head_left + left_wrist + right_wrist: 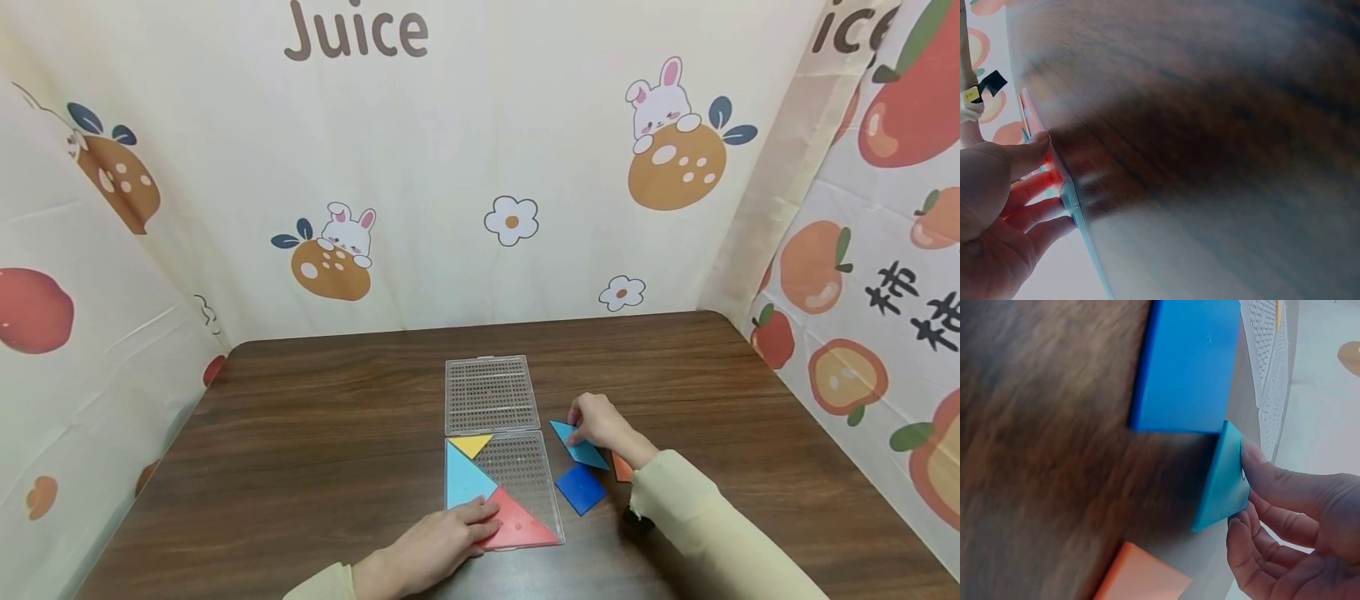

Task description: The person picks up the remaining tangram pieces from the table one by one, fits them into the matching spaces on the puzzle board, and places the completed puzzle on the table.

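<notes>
My right hand (602,419) pinches a light blue parallelogram tile (1225,478) between thumb and fingers, and the tile is tilted in the right wrist view. Just below it lies a dark blue square tile (581,490), with an orange tile (622,468) partly hidden by the right wrist. A clear hinged case (521,462) lies unfolded left of these. In its near half sit a yellow triangle (472,444), a large light blue triangle (465,477) and a large red triangle (521,525). Fingers spread, my left hand (442,537) rests at the case's near-left corner, touching the red triangle.
The far half of the case (491,396) has a meshed surface and lies flat. Everything is on a dark wooden table (337,433). Printed curtains (450,167) stand along the table's back and both sides.
</notes>
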`<action>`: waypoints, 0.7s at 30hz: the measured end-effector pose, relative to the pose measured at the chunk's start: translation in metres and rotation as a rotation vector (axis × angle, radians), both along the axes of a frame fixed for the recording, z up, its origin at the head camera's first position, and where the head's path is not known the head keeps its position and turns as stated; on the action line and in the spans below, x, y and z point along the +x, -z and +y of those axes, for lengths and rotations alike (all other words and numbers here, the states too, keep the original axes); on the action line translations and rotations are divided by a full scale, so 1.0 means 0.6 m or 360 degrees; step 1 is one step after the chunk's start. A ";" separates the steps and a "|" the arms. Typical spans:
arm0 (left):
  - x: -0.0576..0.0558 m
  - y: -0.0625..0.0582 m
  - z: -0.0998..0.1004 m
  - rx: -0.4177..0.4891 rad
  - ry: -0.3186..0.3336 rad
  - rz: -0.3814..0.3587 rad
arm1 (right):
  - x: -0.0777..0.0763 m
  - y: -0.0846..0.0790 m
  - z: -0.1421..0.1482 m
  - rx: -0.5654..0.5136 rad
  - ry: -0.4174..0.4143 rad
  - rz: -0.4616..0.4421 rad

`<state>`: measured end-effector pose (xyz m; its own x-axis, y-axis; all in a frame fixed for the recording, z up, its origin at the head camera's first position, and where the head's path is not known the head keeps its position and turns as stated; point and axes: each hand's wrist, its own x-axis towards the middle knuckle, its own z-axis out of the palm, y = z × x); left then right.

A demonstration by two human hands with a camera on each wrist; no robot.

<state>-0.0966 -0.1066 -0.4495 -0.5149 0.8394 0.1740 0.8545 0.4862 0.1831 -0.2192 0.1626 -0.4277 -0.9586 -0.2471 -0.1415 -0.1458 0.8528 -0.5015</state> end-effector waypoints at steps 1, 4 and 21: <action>0.000 0.000 0.000 0.0009 0.0002 0.0007 | 0.000 0.000 0.000 0.0000 0.0004 0.0003; 0.000 0.001 0.000 0.0020 0.0003 0.0013 | 0.002 -0.002 0.002 -0.0010 0.0015 0.0011; -0.001 -0.001 0.000 0.0006 -0.0001 -0.0005 | 0.007 -0.012 0.018 -0.0134 -0.0006 0.0059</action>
